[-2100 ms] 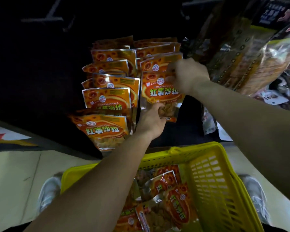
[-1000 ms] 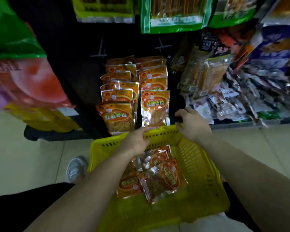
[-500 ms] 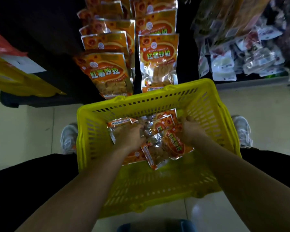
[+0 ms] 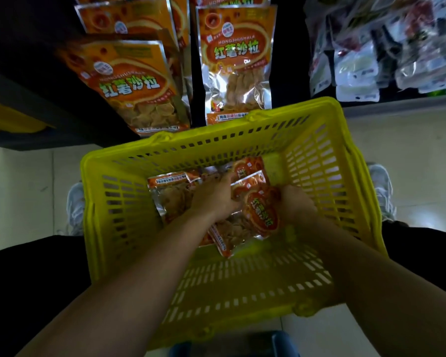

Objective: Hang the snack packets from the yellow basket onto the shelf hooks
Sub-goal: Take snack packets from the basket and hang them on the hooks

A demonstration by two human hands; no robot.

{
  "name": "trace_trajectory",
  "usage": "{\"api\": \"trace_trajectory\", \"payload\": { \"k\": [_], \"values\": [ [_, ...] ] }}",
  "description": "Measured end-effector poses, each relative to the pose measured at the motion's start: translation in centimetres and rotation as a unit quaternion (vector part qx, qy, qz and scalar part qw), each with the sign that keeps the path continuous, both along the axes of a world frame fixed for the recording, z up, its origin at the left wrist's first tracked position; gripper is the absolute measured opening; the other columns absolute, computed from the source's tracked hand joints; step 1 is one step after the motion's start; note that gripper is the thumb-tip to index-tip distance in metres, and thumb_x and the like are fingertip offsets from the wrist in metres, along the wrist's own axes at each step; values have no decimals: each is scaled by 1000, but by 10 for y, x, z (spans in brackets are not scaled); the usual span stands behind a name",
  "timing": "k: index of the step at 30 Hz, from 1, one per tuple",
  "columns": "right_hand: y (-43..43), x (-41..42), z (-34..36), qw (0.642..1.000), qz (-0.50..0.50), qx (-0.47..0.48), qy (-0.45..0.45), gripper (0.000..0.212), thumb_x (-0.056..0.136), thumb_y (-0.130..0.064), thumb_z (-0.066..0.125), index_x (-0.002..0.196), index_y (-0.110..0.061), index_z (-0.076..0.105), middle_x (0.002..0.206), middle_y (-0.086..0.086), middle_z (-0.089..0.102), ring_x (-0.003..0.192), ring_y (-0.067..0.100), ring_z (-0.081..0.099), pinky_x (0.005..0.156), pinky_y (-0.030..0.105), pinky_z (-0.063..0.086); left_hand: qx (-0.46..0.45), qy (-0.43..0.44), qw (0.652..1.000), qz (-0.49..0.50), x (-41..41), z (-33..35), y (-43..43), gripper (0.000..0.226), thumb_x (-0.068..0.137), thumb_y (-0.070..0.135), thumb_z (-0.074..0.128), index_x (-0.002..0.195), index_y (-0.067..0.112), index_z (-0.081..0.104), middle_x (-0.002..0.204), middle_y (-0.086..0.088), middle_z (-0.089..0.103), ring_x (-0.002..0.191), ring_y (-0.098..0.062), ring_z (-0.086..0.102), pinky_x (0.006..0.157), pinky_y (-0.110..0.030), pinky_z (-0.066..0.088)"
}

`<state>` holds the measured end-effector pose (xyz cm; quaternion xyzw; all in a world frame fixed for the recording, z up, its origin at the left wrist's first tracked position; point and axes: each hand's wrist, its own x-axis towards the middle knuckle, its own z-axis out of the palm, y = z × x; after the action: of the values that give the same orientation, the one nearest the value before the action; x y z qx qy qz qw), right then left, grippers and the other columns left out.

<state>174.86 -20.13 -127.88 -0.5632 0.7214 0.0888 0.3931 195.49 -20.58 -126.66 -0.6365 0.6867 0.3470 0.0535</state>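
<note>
Left hand fingers curled over the left edge of a glossy orange foil snack packet, right hand fingers clamped on its right edge, low inside the yellow basket, slotted rigid plastic; crinkled flat pouches lay beneath

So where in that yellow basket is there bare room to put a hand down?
Two bare patches of basket floor: the far right corner, between packets and right wall, and a strip before the near wall. The middle is crowded: packets, left hand, right hand.
</note>
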Motion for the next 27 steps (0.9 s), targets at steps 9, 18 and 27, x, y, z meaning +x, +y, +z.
{"api": "trace_trajectory", "payload": {
  "k": [9, 18, 27],
  "values": [
    [1, 1, 26, 993, -16, -29, -117, 39, 86, -26, 70, 119, -13, 54, 109, 13, 67, 100, 31, 64, 73, 30, 43, 14, 41, 999, 18, 3, 24, 11, 30, 86, 51, 71, 83, 22, 64, 78, 2, 65, 77, -22, 63, 61, -31, 38],
    [-34, 9, 149, 980, 149, -86, -104, 30, 87, -32, 70, 113, -19, 65, 112, 9, 69, 105, 28, 64, 80, 30, 46, 35, 99, 994, 20, 25, 128, -1, 23, 88, 44, 70, 88, 21, 69, 89, 0, 72, 84, -21, 67, 74, -38, 52],
    [-29, 7, 358, 941, 164, -235, -182, 20, 87, -43, 71, 76, -38, 55, 69, -23, 63, 65, -6, 60, 51, 8, 39, -62, 269, 960, 38, 57, 306, 1, 5, 93, 16, 70, 92, 21, 71, 89, -4, 77, 88, -21, 73, 76, -36, 56]
  ]
}}
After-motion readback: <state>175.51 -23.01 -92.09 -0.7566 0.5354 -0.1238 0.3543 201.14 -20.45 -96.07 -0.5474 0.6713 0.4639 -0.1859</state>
